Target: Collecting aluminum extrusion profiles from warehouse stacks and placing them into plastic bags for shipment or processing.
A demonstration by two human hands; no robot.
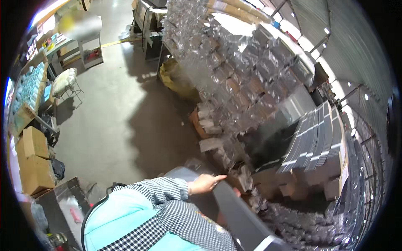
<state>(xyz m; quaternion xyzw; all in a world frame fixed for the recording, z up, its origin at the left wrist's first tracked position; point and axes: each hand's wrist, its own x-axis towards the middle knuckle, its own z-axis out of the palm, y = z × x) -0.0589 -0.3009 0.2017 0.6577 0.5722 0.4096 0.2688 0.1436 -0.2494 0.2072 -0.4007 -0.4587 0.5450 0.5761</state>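
Note:
A long, flat dark grey sheet (238, 207) with a white stripe slants across the lower middle, close in front of my body. My left hand (206, 183) is closed on its upper edge, the fingers pointing right. Below, my right hand (222, 218) is at the sheet's near side, blurred and mostly covered by it. A pinkish bit like fingertips shows past the far edge, so this hand seems wrapped round the sheet. Both my sleeves are checked, over a turquoise apron. To the right stands a stack of similar grey sheets (312, 140) with white stripes.
Plastic-wrapped boxes (247, 79) rise in a big pile ahead and right. A yellow sack (178, 79) leans at its foot. On the left are cardboard boxes (35, 161), a cushioned stool (65, 81) and a rack of light-blue pieces (29, 85). Concrete floor (98, 125) lies between.

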